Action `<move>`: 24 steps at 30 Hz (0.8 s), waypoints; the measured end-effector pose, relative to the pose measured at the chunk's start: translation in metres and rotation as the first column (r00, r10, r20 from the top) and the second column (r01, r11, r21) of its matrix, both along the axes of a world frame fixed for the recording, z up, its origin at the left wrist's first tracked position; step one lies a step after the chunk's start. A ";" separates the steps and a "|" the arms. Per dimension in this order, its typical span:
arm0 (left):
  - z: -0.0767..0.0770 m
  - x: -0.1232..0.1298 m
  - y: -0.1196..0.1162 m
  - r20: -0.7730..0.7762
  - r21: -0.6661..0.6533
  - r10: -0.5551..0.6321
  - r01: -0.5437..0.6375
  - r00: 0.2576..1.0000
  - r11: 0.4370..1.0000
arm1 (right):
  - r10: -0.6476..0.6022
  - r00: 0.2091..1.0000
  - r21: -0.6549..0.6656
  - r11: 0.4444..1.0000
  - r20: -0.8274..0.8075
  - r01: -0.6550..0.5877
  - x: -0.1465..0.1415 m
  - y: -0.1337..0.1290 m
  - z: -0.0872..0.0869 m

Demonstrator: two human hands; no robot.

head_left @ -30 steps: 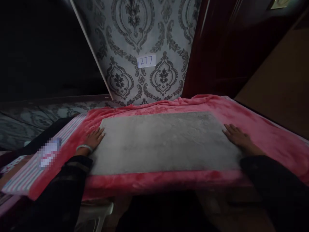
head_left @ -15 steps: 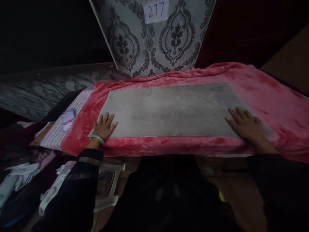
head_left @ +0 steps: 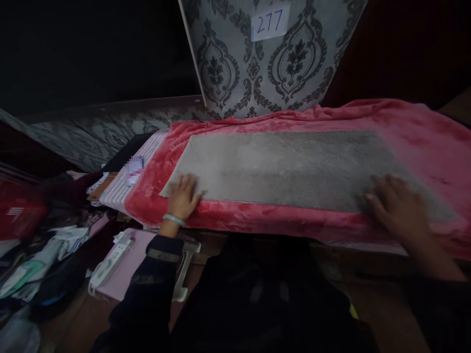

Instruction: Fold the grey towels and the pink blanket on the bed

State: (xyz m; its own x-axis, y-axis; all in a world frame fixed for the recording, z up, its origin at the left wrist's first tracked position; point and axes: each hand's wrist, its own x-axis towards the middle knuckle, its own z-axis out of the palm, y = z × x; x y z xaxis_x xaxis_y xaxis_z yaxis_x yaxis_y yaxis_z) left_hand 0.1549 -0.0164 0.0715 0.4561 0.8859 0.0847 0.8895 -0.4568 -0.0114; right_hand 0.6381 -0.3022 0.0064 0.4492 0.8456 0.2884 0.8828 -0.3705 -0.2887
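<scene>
A grey rectangular piece of plush cloth (head_left: 279, 169) lies spread flat on a pink fleece blanket (head_left: 423, 132). My left hand (head_left: 183, 196), with a pale bangle at the wrist, is at the cloth's near left corner, thumb apart from the fingers. Over the near right part of the cloth is my right hand (head_left: 401, 206), blurred by motion, its thumb apart from the fingers. Neither hand grips anything. Whether the right palm touches the cloth or hovers just above it, I cannot tell.
A pixelated item (head_left: 134, 170) lies on striped fabric (head_left: 117, 191) at the left. Below stands a pink-topped stool (head_left: 128, 264) bearing a white power strip (head_left: 112, 262). Clothes (head_left: 55, 250) are heaped at lower left. A dark screen (head_left: 99, 54) stands behind.
The view has swung left, so the cloth and blanket appear farther right. Both hands now look blurred, the right more strongly. The cloth still lies flat.
</scene>
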 end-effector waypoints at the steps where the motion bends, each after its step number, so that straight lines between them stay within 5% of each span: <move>1: -0.002 0.011 -0.007 -0.005 -0.024 -0.126 0.126 0.992 0.992 | 0.031 0.999 -0.002 1.000 0.038 -0.031 -0.012 0.010 0.000; 4: -0.012 0.036 -0.024 -0.006 -0.094 -0.366 0.363 0.931 0.927 | 0.160 0.980 -0.081 0.985 0.115 -0.151 -0.039 0.028 -0.003; 9: -0.026 0.027 -0.027 0.004 -0.007 -0.234 0.234 0.972 0.972 | 0.081 0.986 -0.100 0.993 0.143 -0.067 -0.039 0.010 -0.008; 16: -0.030 -0.026 0.022 0.110 0.102 -0.127 0.116 0.986 0.988 | -0.140 0.983 -0.045 0.988 0.117 0.146 0.000 -0.033 -0.008; 24: -0.042 -0.076 0.085 0.116 0.020 -0.330 0.330 0.937 0.944 | -0.170 0.979 0.006 0.985 0.114 0.170 0.022 -0.046 -0.008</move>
